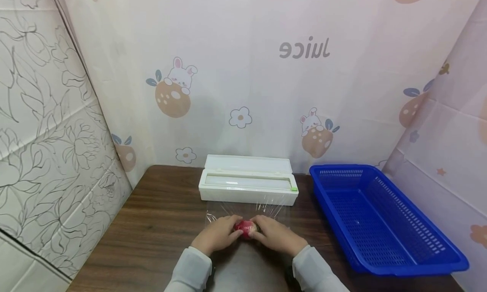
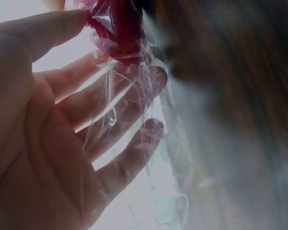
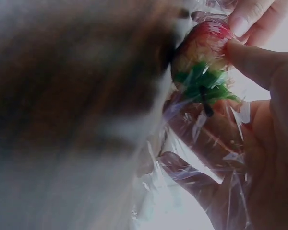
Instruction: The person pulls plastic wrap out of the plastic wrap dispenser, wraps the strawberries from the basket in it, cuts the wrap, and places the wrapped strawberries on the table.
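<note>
- We see the strawberry [image 1: 246, 228] between both hands, in front of the box; we cannot tell whether it touches the bench.
- Its body is red, paler toward the green leaves [image 3: 204, 84] and dark stem [image 3: 206, 106], which point to the right-hand side.
- Clear film [image 1: 266, 206] lies creased around it and runs back to the front of the box.
- We see the left hand [image 1: 218, 234] pinching the strawberry through the film, thumb in front, the lower fingers spread behind the sheet.
- The right hand [image 1: 279, 235] pinches the other side, its thumb on the fruit.
- Behind stands the white box [image 1: 247, 195], lid [image 1: 247, 163] up, with a green tab [image 1: 294, 189] at its right end.
- To the right, we find a blue basket [image 1: 411, 270] on the brown bench [image 1: 160, 224].
- A printed curtain [image 1: 247, 80] hangs behind.
</note>
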`<state>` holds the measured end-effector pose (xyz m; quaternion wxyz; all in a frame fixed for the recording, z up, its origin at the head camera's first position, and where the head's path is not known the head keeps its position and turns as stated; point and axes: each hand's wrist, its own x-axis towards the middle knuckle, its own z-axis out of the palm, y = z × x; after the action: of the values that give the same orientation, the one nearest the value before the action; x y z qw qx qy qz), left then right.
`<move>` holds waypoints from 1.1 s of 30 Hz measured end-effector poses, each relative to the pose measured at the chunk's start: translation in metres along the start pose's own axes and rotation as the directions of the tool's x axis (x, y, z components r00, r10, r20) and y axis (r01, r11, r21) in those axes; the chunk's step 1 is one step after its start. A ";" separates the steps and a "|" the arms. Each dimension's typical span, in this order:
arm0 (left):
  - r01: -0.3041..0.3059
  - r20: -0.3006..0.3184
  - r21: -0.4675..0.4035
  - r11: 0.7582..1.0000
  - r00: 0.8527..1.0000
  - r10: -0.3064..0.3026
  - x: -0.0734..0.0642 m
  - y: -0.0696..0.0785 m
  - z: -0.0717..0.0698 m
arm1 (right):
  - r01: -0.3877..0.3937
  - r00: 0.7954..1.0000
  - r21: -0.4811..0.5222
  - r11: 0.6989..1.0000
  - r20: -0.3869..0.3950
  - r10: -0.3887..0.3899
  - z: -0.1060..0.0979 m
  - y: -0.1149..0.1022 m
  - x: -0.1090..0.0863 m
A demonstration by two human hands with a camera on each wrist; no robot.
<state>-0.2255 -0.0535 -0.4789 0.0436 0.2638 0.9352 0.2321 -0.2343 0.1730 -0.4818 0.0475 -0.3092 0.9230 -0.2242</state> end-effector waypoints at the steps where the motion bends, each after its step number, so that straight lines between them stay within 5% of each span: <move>1: -0.001 -0.008 0.005 1.000 1.000 0.001 0.000 0.000 0.000 | 0.002 1.000 -0.001 1.000 0.006 -0.002 -0.001 0.000 0.001; 21: -0.016 -0.142 0.274 0.962 0.988 0.056 0.012 0.018 0.008 | -0.008 0.996 -0.010 1.000 0.084 0.009 -0.016 -0.003 0.011; 33: 0.050 -0.182 0.280 0.959 0.983 0.002 0.021 0.023 0.019 | 0.012 0.994 -0.021 1.000 0.106 -0.010 -0.018 0.000 0.013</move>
<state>-0.2290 -0.0177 -0.4847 -0.0769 0.2339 0.9620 0.1183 -0.2488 0.1717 -0.4649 0.0917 -0.3263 0.9198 -0.1980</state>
